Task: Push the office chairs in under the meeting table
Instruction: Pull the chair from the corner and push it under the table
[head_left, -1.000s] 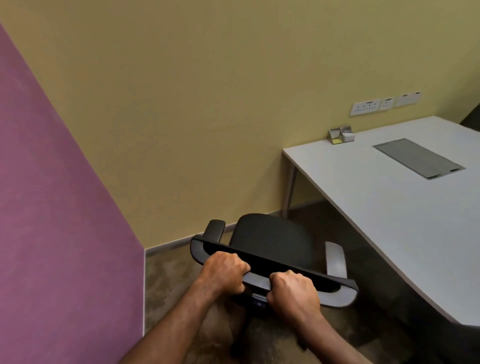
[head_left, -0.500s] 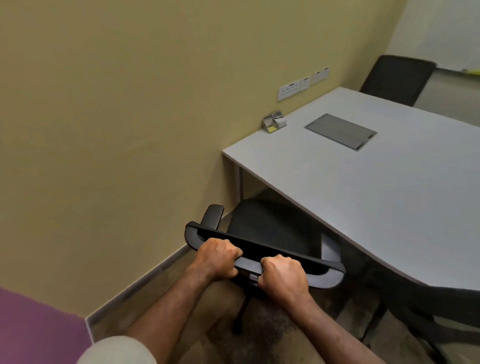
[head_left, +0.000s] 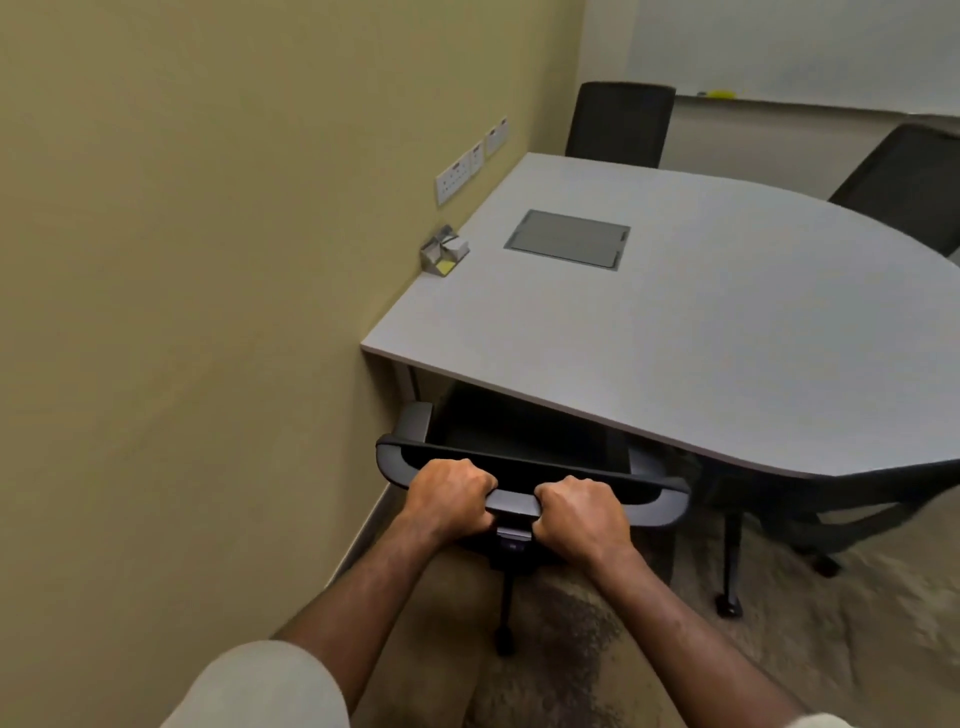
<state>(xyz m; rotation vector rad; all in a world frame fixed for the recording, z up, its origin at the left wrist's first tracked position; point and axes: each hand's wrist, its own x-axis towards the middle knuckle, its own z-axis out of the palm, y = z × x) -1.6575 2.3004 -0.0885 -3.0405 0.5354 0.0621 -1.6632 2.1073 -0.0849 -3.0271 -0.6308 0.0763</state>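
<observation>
Currently we grip the top rail of the office chair (head_left: 524, 470) with both hands. Our left hand (head_left: 449, 499) wraps the rail left of centre, fingers curled fully over it. Our right hand (head_left: 579, 512) wraps the rail right of centre in the same closed grasp. The two fists sit near each other, apart, on either side of the backrest's central mount.

The chair stands at the near left corner of the meeting table (head_left: 649, 338), close to the yellow wall (head_left: 208, 260). Its seat lies largely beneath the near edge of the tabletop; the backrest and the left armrest (head_left: 415, 421) remain outside that edge.

On the tabletop we see a grey cable hatch (head_left: 569, 238) toward the far side and a small metal note holder (head_left: 442, 250) at the left edge, against the wall. Wall sockets (head_left: 470, 163) are mounted above that edge. Two further chairs stand at the far edge: one (head_left: 618, 124) at the far left, another (head_left: 904, 182) at the far right. A third dark chair (head_left: 831, 499) sits under the near right edge, blurred.
</observation>
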